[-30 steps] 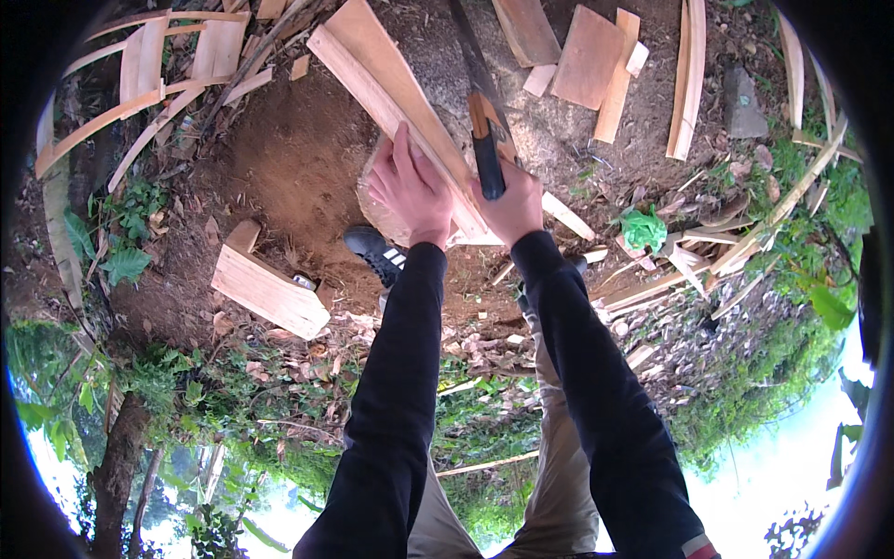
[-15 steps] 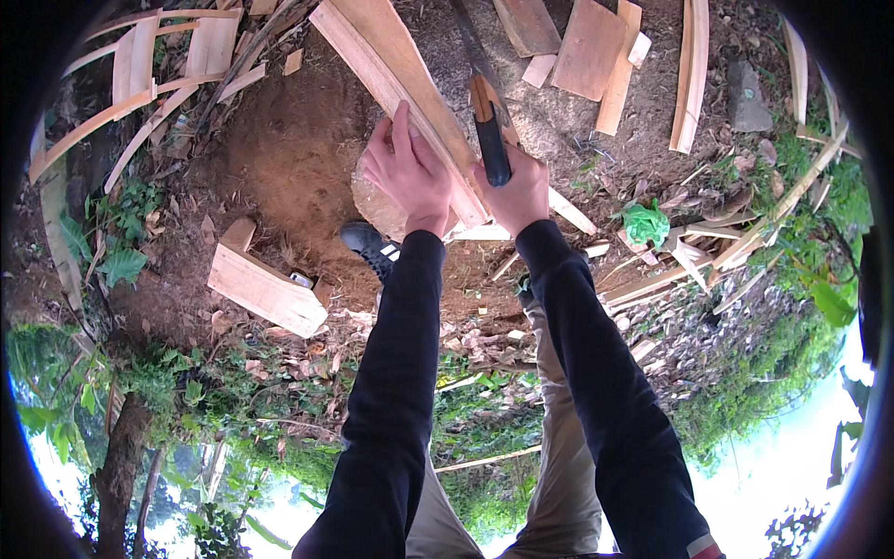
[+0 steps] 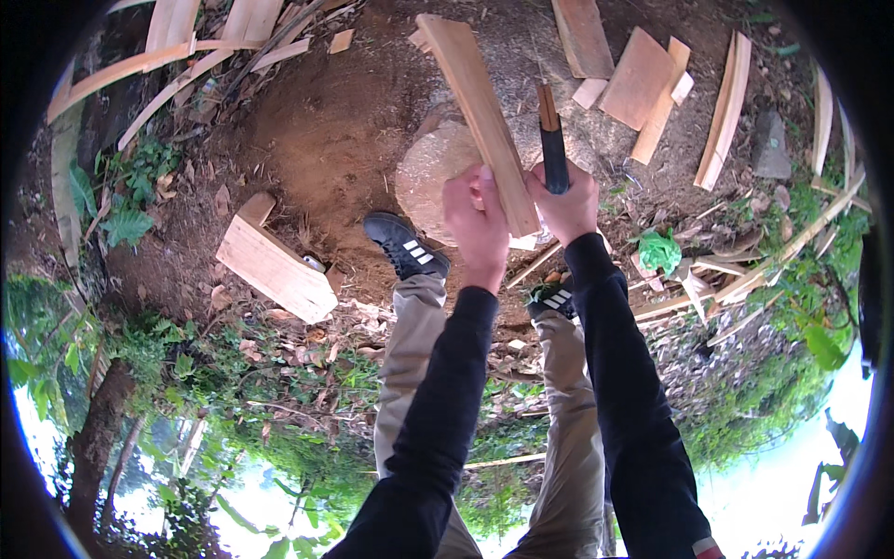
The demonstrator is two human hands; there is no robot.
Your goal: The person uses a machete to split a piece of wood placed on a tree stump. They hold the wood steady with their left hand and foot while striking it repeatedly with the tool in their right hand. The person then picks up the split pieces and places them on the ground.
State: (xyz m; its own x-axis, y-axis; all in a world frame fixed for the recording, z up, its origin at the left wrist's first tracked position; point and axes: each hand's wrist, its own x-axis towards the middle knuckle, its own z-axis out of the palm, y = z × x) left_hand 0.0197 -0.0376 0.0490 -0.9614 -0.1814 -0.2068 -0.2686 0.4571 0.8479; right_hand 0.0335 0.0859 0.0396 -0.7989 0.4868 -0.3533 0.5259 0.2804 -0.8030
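A narrow wooden board (image 3: 478,112) is tilted up over a round chopping stump (image 3: 431,177). My left hand (image 3: 478,219) is closed on the board's lower left edge, its thumb pressed along the wood. In my right hand (image 3: 568,200) I grip a machete (image 3: 553,154) by its black-wrapped wooden handle, close to the board's right edge. The blade is turned nearly edge-on and barely shows.
Loose boards (image 3: 638,79) and a curved plank (image 3: 724,112) lie at the far right. A wooden block (image 3: 277,265) rests at left, and a crumpled green plastic bag (image 3: 659,251) at right. My shoe (image 3: 405,244) stands beside the stump.
The board has turned, showing less of its broad face, and my left hand has shifted lower along it. The machete's blade has swung edge-on. The whole view has shifted.
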